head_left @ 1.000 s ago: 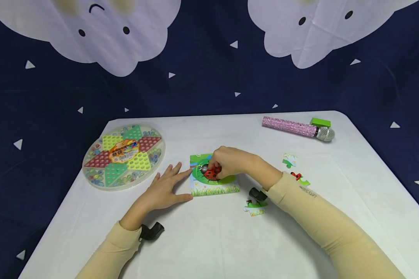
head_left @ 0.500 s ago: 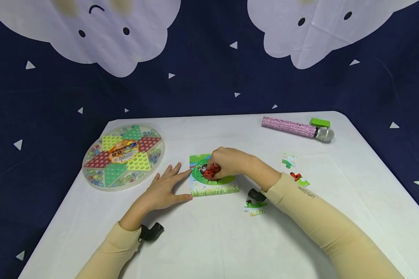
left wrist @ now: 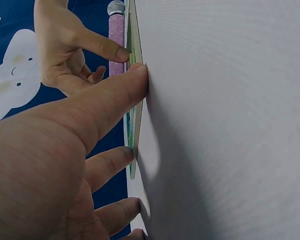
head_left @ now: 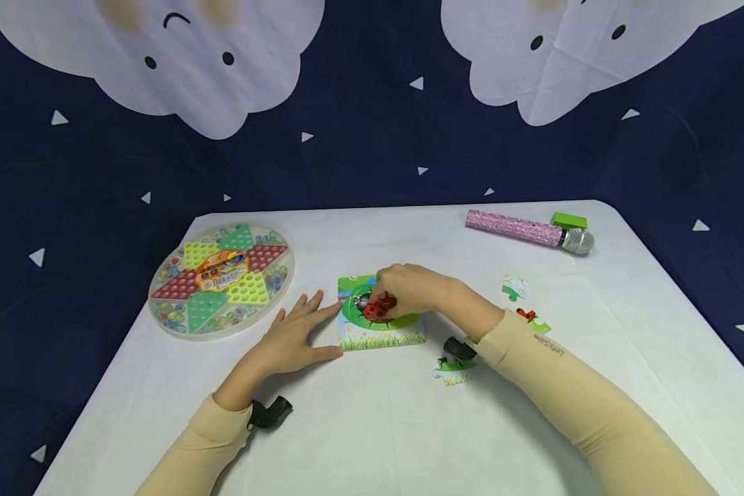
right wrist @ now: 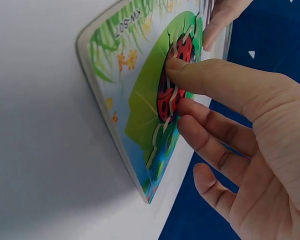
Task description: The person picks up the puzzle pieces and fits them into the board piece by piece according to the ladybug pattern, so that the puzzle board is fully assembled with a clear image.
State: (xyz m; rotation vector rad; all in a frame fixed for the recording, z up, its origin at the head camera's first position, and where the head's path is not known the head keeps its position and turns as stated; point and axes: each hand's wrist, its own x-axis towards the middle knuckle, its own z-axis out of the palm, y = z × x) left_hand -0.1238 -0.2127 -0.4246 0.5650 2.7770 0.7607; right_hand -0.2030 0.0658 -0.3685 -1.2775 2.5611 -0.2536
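A square ladybug jigsaw board [head_left: 381,339] lies on the white table between my hands. My left hand [head_left: 291,341] is spread out, its thumb and index fingertip against the board's left edge. Over the ladybug, my right hand [head_left: 409,288] pinches a red-and-black puzzle piece [right wrist: 165,100] at the board's surface. The right wrist view shows pale cut edges standing up around this piece, with thumb and fingertips on it; part of it is hidden. To the right lie loose puzzle pieces: a white-and-green one [head_left: 514,287], a red-and-green one [head_left: 538,324], and a grass-patterned one [head_left: 454,374] below my right wrist.
At the left rests a round marble board game [head_left: 260,251] in a clear case. A pink glitter microphone [head_left: 514,226] lies at the back right beside a green block [head_left: 569,220]. Behind the table's far edge hangs a dark blue cloth [head_left: 359,165] with clouds.
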